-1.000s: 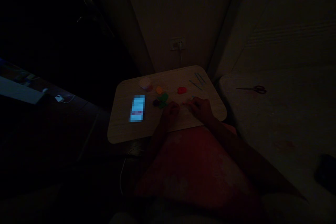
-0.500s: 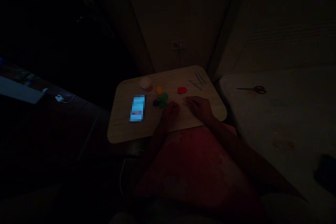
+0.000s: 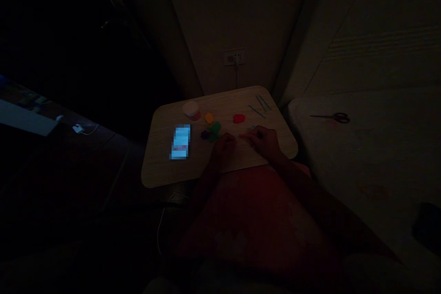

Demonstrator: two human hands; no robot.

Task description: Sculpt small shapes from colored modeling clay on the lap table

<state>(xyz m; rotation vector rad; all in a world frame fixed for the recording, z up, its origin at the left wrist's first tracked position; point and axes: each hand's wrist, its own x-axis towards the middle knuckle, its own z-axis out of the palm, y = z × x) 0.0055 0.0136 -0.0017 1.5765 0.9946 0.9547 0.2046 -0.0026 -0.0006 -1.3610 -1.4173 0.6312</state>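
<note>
In dim light, my left hand (image 3: 224, 144) rests curled on the small wooden table (image 3: 158, 172), fingers bent in; whatever they hold, if anything, is hidden. To its right, my right hand (image 3: 264, 140) is closed in a pinch, with a small reddish bit at its fingertips, too dark to make out. A teal tip (image 3: 254, 127) shows just behind those fingers; I cannot tell whether it is gripped. Beyond the hands sits a red lump of clay-like material (image 3: 239, 118). Beside my left hand lie green pieces (image 3: 215, 127) and a dark purple lump (image 3: 205, 134).
A lit phone (image 3: 181, 142) lies at the table's left, with a lidded tub (image 3: 191, 110) and a yellow-orange piece (image 3: 209, 118) behind it. Several thin teal sticks (image 3: 257, 111) lie at the far right. Scissors (image 3: 334, 117) rest on the pale surface to the right.
My right hand's fingers flattened out over the table half a second ago and are now drawn back into a pinch, the teal tip showing again. My left hand has hardly moved.
</note>
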